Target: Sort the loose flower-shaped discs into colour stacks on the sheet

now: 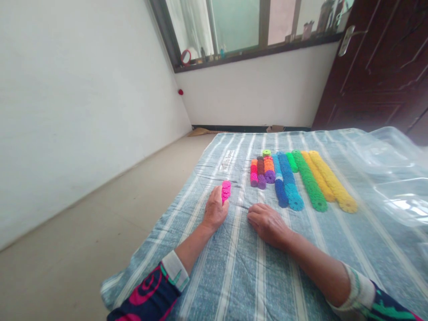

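My left hand (215, 211) is closed around a short row of overlapping pink notched plastic discs (226, 191), low over the striped cloth. To its right, my right hand (267, 223) rests on the cloth with its fingers curled in, and no disc shows in it. Beyond that hand lie overlapping rows of discs: short red-and-pink (254, 173), brown-and-purple (261, 173) and orange-and-purple (269, 169) ones. Longer blue (287, 174), green (309, 183) and yellow (331, 183) rows lie farther right. A small bright green row (292, 162) sits among them.
Blue-grey striped cloth (207, 276) covers the surface, with "With love" lettering (226, 160) toward the far left. Clear plastic containers (401, 196) stand at the right edge. Bare floor (83, 254) and a white wall (83, 89) lie left; a dark door (377, 76) is behind.
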`<control>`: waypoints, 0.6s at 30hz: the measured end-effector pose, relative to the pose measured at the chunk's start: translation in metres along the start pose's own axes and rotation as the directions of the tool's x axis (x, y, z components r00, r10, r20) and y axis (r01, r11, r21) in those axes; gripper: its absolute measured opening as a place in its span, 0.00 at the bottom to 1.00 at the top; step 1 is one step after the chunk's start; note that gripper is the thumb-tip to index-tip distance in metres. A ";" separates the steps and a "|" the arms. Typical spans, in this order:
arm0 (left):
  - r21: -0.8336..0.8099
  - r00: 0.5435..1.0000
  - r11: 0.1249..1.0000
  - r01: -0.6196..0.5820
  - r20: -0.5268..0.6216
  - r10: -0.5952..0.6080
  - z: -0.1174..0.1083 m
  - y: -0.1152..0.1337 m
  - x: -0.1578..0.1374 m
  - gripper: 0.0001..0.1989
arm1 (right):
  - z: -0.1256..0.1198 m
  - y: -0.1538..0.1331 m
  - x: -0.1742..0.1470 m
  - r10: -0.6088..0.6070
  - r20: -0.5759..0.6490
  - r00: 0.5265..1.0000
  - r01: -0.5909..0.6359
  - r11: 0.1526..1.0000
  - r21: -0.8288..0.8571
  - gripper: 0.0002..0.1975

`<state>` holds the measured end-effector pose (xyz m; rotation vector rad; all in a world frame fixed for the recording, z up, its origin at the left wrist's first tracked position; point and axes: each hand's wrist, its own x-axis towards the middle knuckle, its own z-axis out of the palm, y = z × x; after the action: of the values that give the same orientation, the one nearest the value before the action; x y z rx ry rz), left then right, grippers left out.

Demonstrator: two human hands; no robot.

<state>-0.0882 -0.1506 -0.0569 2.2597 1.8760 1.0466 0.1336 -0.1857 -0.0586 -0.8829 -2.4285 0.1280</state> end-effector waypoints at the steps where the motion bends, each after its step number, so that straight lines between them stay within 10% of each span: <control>1: 0.003 1.000 1.000 -0.001 0.000 0.001 -0.001 0.001 0.000 0.25 | 0.000 0.000 0.000 0.004 -0.002 1.000 -0.004 1.000 -0.001 0.13; 18: -0.051 0.996 0.995 0.086 -0.018 -0.087 -0.014 -0.005 0.006 0.26 | -0.004 -0.003 0.001 0.003 -0.009 1.000 -0.003 1.000 -0.024 0.12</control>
<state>-0.0987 -0.1495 -0.0455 2.1284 1.9137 1.0953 0.1336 -0.1879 -0.0543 -0.8958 -2.4254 0.0959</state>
